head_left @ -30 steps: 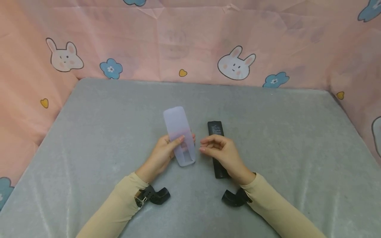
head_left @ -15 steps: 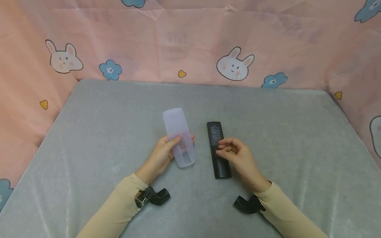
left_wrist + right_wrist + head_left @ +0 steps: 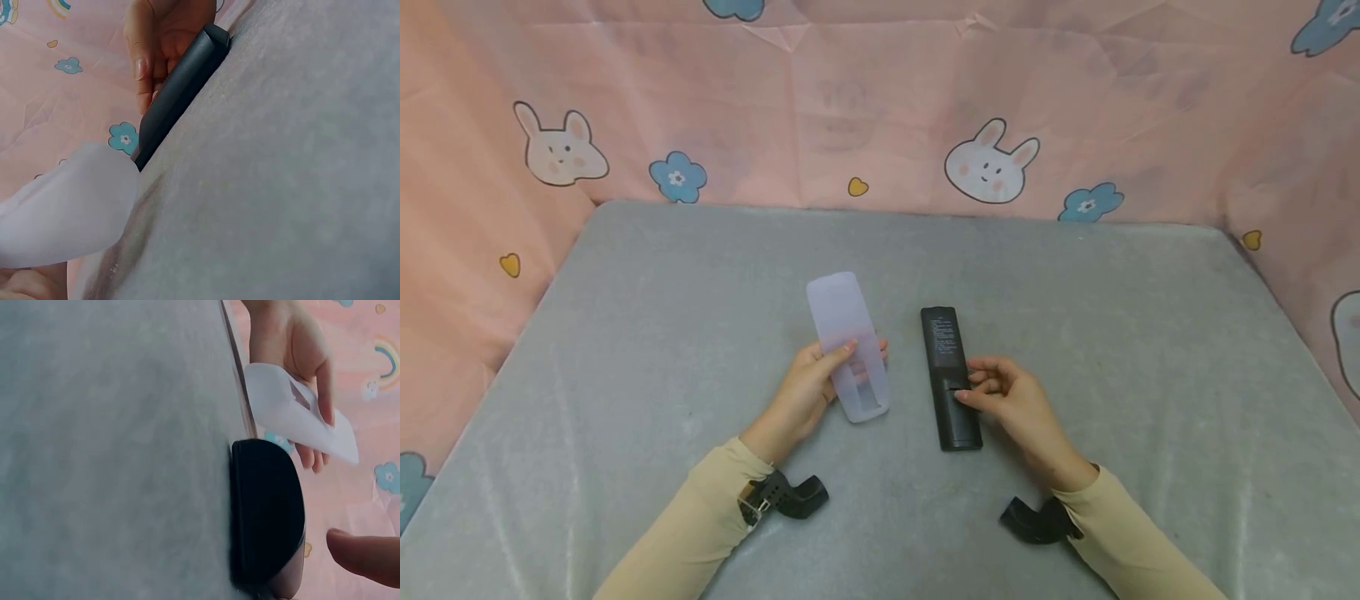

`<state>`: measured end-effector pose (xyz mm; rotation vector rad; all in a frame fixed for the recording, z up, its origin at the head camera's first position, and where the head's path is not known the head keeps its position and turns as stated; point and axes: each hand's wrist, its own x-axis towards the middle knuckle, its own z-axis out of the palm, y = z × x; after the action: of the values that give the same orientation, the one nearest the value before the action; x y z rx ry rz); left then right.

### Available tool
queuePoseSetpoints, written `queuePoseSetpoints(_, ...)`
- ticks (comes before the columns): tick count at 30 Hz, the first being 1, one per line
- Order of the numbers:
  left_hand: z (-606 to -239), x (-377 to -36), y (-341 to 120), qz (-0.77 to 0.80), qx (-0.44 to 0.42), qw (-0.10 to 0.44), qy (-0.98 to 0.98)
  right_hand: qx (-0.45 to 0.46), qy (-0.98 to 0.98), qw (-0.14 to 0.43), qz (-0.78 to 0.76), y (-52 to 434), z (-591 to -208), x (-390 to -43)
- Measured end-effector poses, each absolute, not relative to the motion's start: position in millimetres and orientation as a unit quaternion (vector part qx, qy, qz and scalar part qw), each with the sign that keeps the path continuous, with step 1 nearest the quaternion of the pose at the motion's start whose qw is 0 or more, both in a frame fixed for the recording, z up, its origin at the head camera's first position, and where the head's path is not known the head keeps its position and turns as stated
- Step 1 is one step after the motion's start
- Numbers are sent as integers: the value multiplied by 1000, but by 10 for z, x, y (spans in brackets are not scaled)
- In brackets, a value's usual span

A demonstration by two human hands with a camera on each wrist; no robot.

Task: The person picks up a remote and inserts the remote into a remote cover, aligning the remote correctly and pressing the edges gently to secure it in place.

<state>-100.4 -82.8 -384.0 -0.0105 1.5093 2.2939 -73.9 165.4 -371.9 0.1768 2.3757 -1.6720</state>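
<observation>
The print (image 3: 943, 337) on the remote (image 3: 958, 427) (whitish) is unreadably small.

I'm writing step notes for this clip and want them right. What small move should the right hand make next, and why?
I'd say the right hand should close its thumb onto the black remote: the remote lies on the table beside that hand's fingers, but the right wrist view shows the thumb apart from it.

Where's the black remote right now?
In the head view, the black remote lies on the grey table, right of the translucent cover and beside the right hand.
</observation>
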Motion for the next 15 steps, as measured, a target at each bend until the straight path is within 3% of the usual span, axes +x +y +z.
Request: queuePoseSetpoints(15,-3832,-998,-803,828,-7,197,524,-4,907,109,-408,1640,-3727,-761)
